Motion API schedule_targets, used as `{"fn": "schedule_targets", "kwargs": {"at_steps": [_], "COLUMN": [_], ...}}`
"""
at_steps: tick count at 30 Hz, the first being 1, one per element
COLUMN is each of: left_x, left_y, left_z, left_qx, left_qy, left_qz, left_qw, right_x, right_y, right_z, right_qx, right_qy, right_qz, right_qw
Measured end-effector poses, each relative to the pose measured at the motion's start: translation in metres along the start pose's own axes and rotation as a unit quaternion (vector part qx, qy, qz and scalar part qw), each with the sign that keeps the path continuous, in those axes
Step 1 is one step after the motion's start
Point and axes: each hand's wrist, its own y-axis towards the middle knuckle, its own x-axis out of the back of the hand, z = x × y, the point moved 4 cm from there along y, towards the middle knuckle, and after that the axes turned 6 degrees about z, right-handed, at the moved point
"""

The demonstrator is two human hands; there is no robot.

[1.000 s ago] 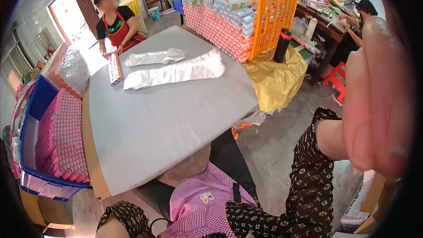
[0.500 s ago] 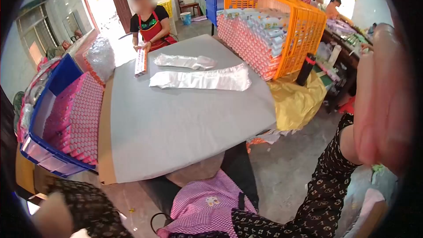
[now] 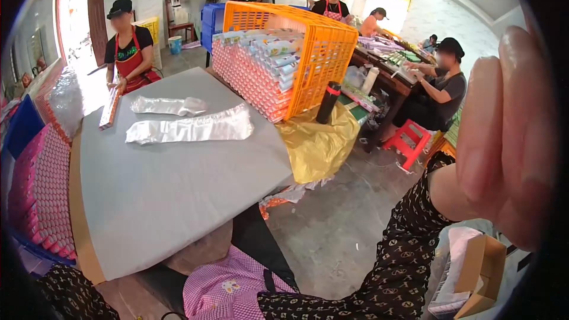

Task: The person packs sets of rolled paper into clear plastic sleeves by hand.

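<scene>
My right hand [image 3: 504,136] is raised close to the camera at the right edge, its fingers stretched out and nothing visible in them. My left hand is out of the picture; only the patterned left sleeve [image 3: 74,293] shows at the lower left. On the grey table [image 3: 184,201] lie two silvery clear plastic sleeves, a smaller one [image 3: 168,105] behind a longer one [image 3: 189,129]. Across the table, a person in a red apron [image 3: 130,65] holds a patterned packet [image 3: 109,108] at the table's edge.
An orange crate [image 3: 326,53] lies on its side, filled with wrapped rolls [image 3: 252,74]. Beside it, a black bottle [image 3: 328,104] stands on yellow plastic [image 3: 320,145]. Pink rolls [image 3: 47,189] fill a blue crate at left. A red stool [image 3: 409,142] and an open carton [image 3: 483,269] are at right.
The view has swung right, so the table sits further left and more of the co-workers shows. My left hand, blurred at the lower left half a second ago, has left the picture.
</scene>
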Motion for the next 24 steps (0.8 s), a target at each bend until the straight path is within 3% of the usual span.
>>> {"fn": "schedule_targets", "kwargs": {"at_steps": [7, 13, 24], "left_x": [0.001, 0.005, 0.005], "left_y": [-0.005, -0.006, -0.012], "left_z": [-0.001, -0.012, -0.015], "left_qx": [0.004, 0.011, 0.007], "left_qy": [0.025, 0.06, 0.071], "left_qz": [-0.008, -0.013, -0.024], "left_qw": [1.0, 0.998, 0.997], "right_x": [-0.003, -0.008, -0.015], "right_y": [-0.011, -0.019, -0.024], "right_z": [0.004, -0.004, -0.009], "right_qx": [0.052, 0.082, 0.111], "right_qy": [-0.109, -0.409, -0.488], "right_qz": [-0.006, -0.046, -0.04], "right_qw": [0.993, 0.908, 0.865]}}
